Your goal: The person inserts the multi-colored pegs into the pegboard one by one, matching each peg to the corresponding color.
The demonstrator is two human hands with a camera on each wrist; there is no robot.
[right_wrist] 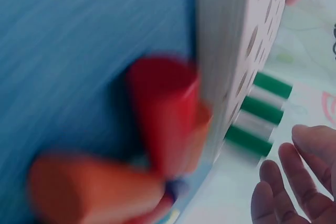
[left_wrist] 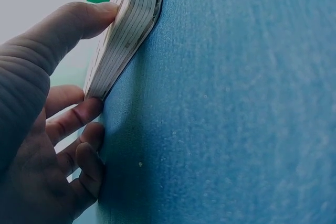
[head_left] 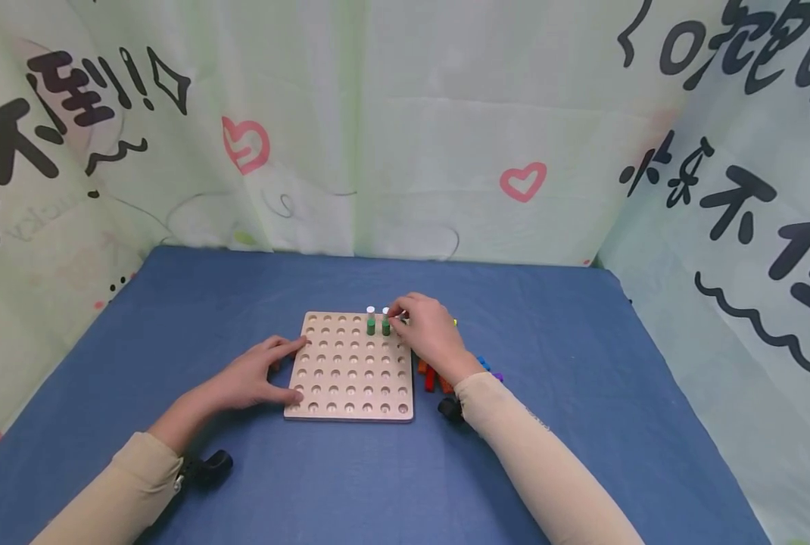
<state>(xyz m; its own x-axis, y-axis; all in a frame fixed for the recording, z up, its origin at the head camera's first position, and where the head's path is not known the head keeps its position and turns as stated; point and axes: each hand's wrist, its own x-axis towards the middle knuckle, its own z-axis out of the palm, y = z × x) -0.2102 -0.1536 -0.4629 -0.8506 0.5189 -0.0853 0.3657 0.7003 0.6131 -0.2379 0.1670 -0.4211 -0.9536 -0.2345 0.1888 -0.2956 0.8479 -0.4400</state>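
Observation:
A light wooden board [head_left: 350,365] with rows of round holes lies on the blue cloth. Three green pegs [right_wrist: 261,109] stand in it near the far right, with white pegs [head_left: 371,310] just behind them. My left hand [head_left: 258,375] spans the board's left edge, its thumb on the near corner and fingertips at the side farther back. By the pegs at the far right is my right hand [head_left: 427,331]. In the right wrist view its fingers [right_wrist: 299,179] are spread apart beside the nearest green peg, holding nothing. From the head, this hand covers part of the peg row.
Loose pegs lie along the board's right side: red [right_wrist: 165,108], orange [right_wrist: 92,190], blue [head_left: 483,363] and purple [head_left: 498,377]. Part of this pile is under my right forearm. A printed curtain [head_left: 405,136] hangs behind and at both sides of the table.

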